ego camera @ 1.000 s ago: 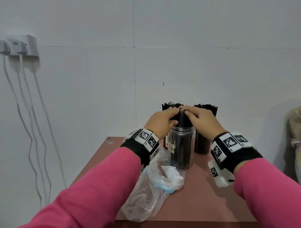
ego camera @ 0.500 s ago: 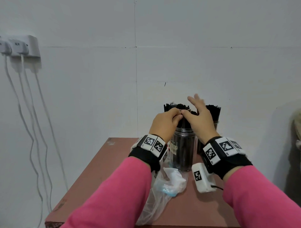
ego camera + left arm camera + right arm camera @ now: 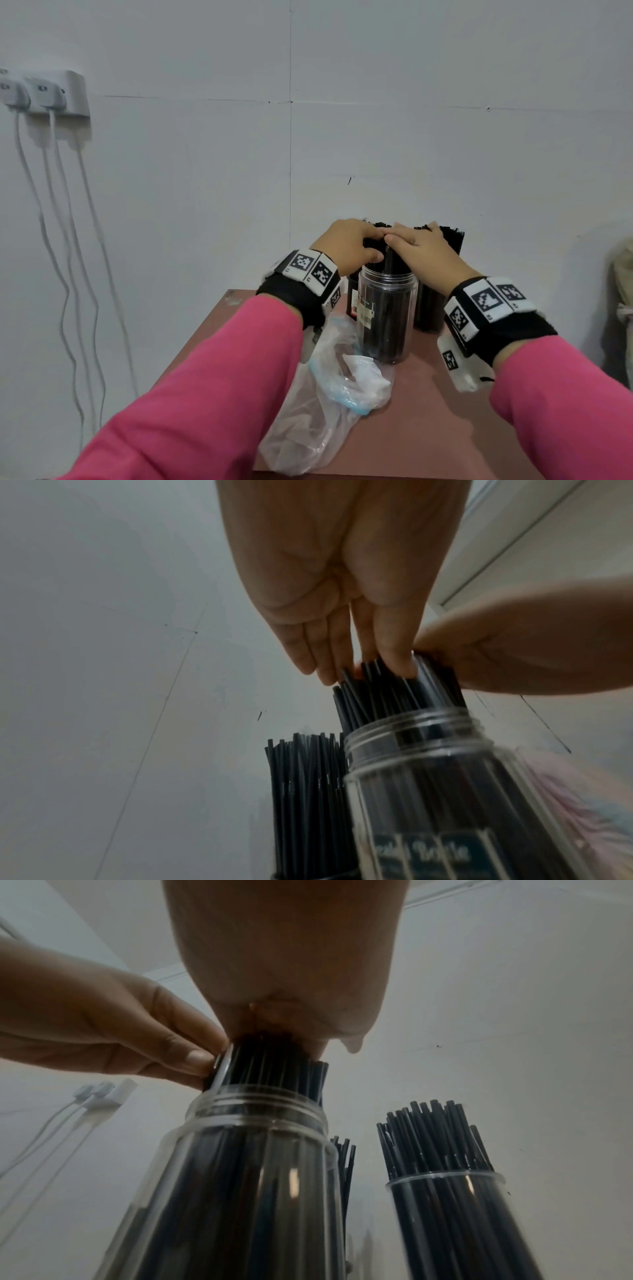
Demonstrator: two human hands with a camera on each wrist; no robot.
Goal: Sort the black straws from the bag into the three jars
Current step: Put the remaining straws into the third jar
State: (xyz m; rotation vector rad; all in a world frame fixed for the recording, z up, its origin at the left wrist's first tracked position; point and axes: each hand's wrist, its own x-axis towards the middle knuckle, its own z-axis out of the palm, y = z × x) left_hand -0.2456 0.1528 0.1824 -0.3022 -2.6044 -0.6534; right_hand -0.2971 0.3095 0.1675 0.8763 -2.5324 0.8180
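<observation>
pale panelled wall (image 3: 205, 205), white socket block (image 3: 73, 92) with hanging cables (image 3: 65, 274), reddish-brown table (image 3: 428, 428)

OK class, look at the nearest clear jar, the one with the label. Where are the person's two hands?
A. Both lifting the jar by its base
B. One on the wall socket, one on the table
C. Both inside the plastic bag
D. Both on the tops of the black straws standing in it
D: the left hand and right hand meet on the black straws that stick out of the labelled jar.
</observation>
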